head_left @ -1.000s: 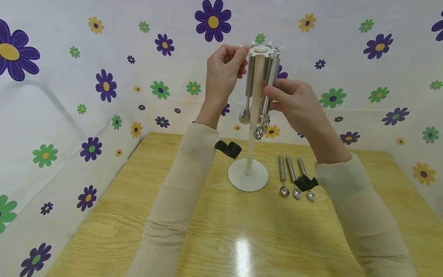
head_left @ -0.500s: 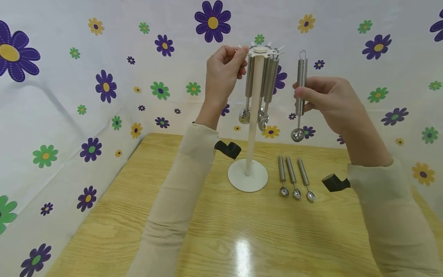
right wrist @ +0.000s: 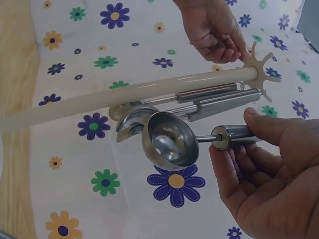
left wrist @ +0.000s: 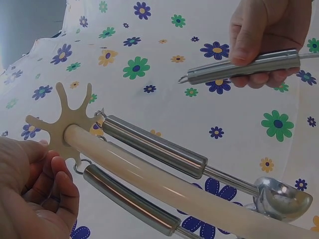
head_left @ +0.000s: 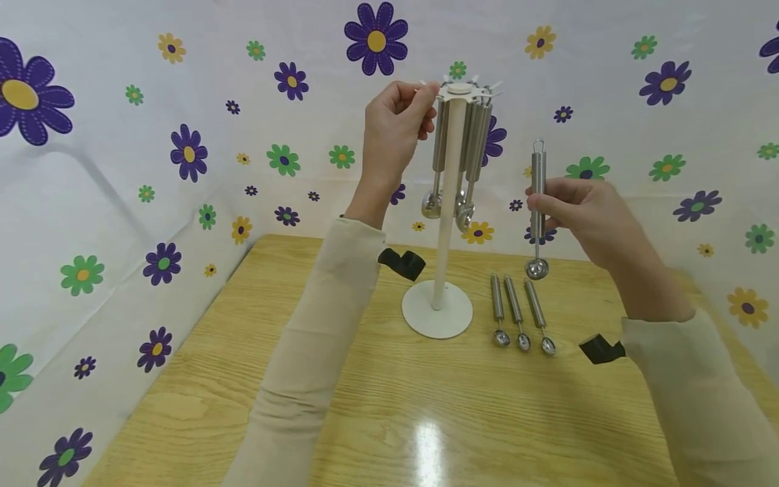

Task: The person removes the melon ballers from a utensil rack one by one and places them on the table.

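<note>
A cream utensil rack (head_left: 446,250) stands upright on a round base, with star-like hooks on top. My left hand (head_left: 395,128) pinches one of those hook arms between thumb and forefinger. Several steel scoops (left wrist: 154,144) hang by their wire loops from the other hooks. To the right of the rack, my right hand (head_left: 587,213) holds a metal scoop (head_left: 538,169) by its tubular handle. That scoop is upright, loop at the top and round bowl (right wrist: 172,142) at the bottom, apart from the rack and above the table.
Three more metal scoops (head_left: 514,301) lie side by side on the wooden table (head_left: 341,406), right of the rack's base, bowls toward me. A white sheet with printed flowers (head_left: 304,162) hangs behind and beside the table. A black mount sits at each wrist.
My right hand has taken a scoop off the rack, moved it right, then lowered it somewhat. The left hand keeps its place on the hook arm.
</note>
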`<state>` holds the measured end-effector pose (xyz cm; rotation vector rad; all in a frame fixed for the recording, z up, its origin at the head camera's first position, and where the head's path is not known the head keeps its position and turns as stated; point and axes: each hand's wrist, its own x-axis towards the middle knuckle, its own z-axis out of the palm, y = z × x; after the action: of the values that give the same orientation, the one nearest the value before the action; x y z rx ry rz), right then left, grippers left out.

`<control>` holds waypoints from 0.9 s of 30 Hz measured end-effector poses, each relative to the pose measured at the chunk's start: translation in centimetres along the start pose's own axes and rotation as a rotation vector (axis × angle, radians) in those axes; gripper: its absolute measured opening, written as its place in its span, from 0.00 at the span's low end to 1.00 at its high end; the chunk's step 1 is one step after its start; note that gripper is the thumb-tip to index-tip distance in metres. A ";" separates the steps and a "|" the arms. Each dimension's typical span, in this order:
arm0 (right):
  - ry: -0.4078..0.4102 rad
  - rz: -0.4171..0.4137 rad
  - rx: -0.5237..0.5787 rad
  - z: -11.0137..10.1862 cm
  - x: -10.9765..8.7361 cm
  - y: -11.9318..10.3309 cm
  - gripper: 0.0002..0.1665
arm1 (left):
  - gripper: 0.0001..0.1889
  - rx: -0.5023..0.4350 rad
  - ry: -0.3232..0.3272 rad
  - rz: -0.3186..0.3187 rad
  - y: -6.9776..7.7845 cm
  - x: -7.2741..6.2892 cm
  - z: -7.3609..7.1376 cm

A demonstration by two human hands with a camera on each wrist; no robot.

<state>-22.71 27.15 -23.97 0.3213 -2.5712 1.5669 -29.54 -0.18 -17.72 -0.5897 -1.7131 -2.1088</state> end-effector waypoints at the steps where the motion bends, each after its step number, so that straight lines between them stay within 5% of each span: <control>1: 0.001 0.012 -0.012 0.0 -0.1 0.3 0.19 | 0.06 0.000 0.001 0.001 0.0 0.0 0.0; 27: -0.164 0.220 -0.019 2.0 -2.3 8.7 0.30 | 0.06 -0.002 -0.001 0.010 0.0 -0.1 0.0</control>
<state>-22.53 29.55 -32.88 0.1772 -2.8300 1.6469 -29.49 -0.17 -17.76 -0.5984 -1.7053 -2.1046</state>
